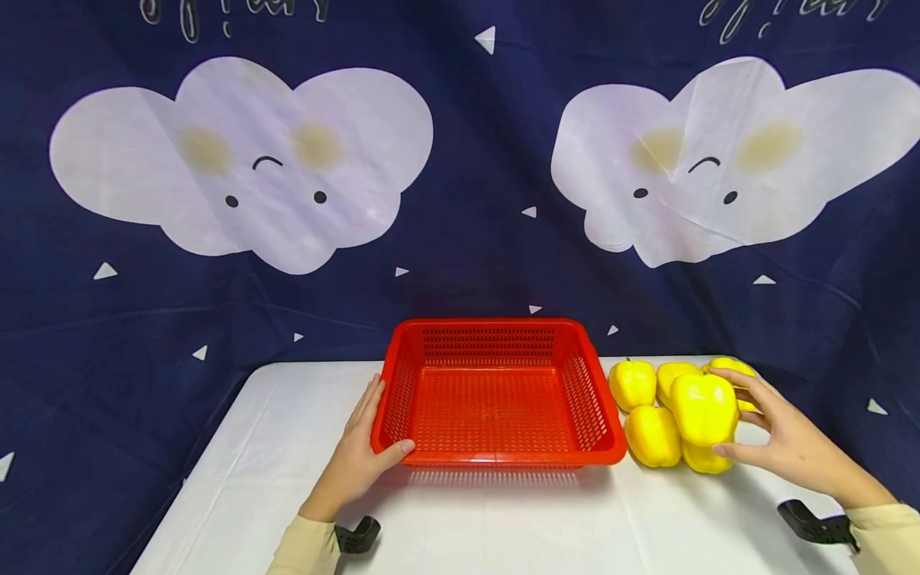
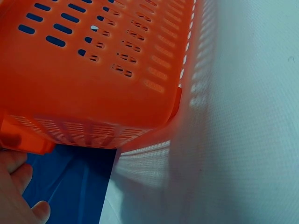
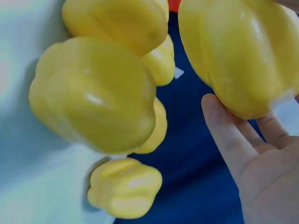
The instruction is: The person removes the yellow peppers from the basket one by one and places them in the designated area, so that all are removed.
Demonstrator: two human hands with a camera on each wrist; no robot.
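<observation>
My right hand (image 1: 798,447) holds a yellow bell pepper (image 1: 704,409) between thumb and fingers, raised over the other peppers. The right wrist view shows that bell pepper (image 3: 243,56) above my fingers (image 3: 229,135). Several more yellow bell peppers (image 1: 652,437) sit grouped on the table, right of a red plastic basket (image 1: 496,459). At the basket's left side is my left hand (image 1: 359,447), its fingers straight along the outer wall and its thumb on the front left corner of the rim. In the left wrist view, fingertips (image 2: 21,177) show beside the basket's wall (image 2: 93,102).
A white cloth covers the table (image 1: 496,527). Behind it hangs a dark blue curtain (image 1: 489,263) with cloud faces and small white triangles. The basket has perforated walls and a bare bottom. A black strap mount (image 1: 815,523) sits near each wrist.
</observation>
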